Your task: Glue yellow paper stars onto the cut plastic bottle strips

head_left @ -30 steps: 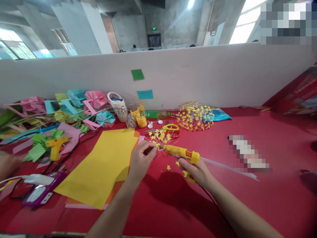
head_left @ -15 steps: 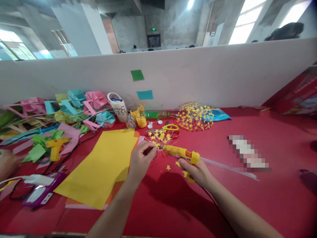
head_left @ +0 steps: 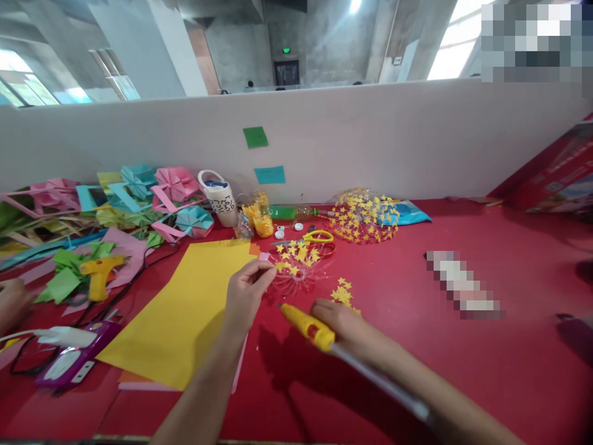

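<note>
Yellow glue gun (head_left: 308, 324) drawn back toward me from the clear star-tipped spray (head_left: 299, 276), my right hand (head_left: 345, 322) wrapped around it, my left hand (head_left: 246, 289) closed to a pinch at the spray's left edge, anything between the fingertips too small to tell, loose yellow stars (head_left: 341, 293) right of the spray.

The glue gun (head_left: 308, 326) is smooth yellow plastic with a bit of shine, and the glue stick (head_left: 384, 381) looks translucent. Those strands (head_left: 299, 276) seem like clear, glossy plastic. Yellow sheet (head_left: 185, 303) is plain matt paper. Table (head_left: 467, 383) is smooth red, soft sheen. Blue packet (head_left: 410, 214)? Shiny film.
</note>
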Motion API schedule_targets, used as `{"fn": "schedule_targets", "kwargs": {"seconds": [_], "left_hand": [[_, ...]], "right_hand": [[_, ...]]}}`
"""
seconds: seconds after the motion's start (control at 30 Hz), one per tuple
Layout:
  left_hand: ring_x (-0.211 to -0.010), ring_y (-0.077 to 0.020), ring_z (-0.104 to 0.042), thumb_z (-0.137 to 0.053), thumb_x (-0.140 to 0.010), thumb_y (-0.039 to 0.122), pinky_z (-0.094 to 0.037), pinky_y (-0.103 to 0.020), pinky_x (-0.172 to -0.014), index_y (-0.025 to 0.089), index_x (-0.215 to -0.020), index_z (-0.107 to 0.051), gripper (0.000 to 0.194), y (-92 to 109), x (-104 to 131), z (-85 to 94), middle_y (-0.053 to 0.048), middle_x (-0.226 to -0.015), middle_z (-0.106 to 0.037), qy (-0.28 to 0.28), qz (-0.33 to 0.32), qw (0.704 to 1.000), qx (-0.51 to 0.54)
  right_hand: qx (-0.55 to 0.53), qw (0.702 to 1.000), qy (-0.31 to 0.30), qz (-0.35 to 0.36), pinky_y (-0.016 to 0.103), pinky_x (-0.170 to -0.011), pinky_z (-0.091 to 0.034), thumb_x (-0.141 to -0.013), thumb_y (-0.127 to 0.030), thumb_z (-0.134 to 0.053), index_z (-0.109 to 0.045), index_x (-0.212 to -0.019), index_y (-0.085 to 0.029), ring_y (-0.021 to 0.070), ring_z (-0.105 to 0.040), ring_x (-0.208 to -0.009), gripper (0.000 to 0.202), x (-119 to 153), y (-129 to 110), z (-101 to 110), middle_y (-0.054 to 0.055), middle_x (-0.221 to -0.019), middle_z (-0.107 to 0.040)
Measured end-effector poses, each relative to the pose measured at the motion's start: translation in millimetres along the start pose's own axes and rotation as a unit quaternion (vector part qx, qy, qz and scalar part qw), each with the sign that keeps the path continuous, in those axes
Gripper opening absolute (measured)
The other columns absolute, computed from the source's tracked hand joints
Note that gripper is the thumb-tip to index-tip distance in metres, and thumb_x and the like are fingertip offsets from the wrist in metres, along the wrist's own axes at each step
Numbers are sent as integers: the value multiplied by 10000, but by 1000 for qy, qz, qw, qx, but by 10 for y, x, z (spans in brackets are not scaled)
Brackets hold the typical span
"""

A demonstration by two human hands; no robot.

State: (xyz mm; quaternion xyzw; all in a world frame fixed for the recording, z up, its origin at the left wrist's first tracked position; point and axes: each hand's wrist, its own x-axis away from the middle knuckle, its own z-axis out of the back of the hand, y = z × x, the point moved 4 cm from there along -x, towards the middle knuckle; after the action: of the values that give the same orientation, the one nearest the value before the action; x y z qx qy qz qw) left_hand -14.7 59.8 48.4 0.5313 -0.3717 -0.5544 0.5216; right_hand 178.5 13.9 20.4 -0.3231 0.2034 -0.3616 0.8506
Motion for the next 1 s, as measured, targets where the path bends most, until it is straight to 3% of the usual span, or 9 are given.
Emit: {"fn": "schedule_targets", "kwargs": {"seconds": [0.13,0.27,0.37,0.53,0.6,0.8,1.0], "left_hand": [[-495,-77,-389,-637,-749,283,-299,-214,-476,186,-750,-650,98,-57,29,6,38,-594,-532,-24,40,999,8],[-449,-61,-343,-662,-704,284,-258,-211,-439,175,-721,-647,111,-80,110,-76,57,-529,-491,-47,102,992,48],[-423,-45,-313,-672,-675,282,-215,-198,-416,165,-689,-622,128,-110,175,-159,67,-503,-466,-68,163,978,108],[-411,-24,-274,-650,-691,245,-169,-178,-408,156,-672,-587,111,-133,249,-294,75,-484,-432,-128,230,946,191],[-403,-19,-261,-640,-697,237,-157,-179,-407,152,-669,-579,109,-127,266,-334,75,-482,-429,-146,243,936,208],[-398,-18,-247,-634,-689,233,-142,-180,-406,149,-646,-560,119,-117,318,-383,76,-477,-406,-171,261,924,220],[-409,-34,-245,-617,-721,276,-169,-190,-413,160,-648,-549,153,-169,333,-368,72,-492,-397,-177,259,933,177]], "right_hand": [[53,997,-48,2,238,-669,-405,-704,-127,-611,-554,-947,-172,145,-513,-779,254,-63,-17,-269,45,-948,-542],[88,995,-48,21,270,-762,-428,-735,-135,-595,-555,-1055,-165,175,-522,-885,324,-101,-1,-345,70,-1024,-538],[122,991,-6,45,301,-761,-438,-782,-225,-619,-581,-984,-164,195,-530,-872,214,-118,-4,-240,76,-965,-574],[102,969,208,81,290,-726,-456,-888,-167,-496,-572,-912,-182,171,-554,-817,81,-99,-91,197,69,-871,-611],[122,955,250,105,289,-740,-463,-883,-149,-508,-571,-949,-191,172,-564,-848,100,-92,-152,305,74,-906,-626],[248,919,258,168,268,-676,-466,-890,-151,-509,-610,-947,-183,160,-574,-758,120,-102,-282,289,71,-836,-659],[262,914,254,175,266,-631,-460,-878,-139,-515,-624,-929,-175,157,-575,-700,125,-94,-279,226,65,-790,-670]]}}
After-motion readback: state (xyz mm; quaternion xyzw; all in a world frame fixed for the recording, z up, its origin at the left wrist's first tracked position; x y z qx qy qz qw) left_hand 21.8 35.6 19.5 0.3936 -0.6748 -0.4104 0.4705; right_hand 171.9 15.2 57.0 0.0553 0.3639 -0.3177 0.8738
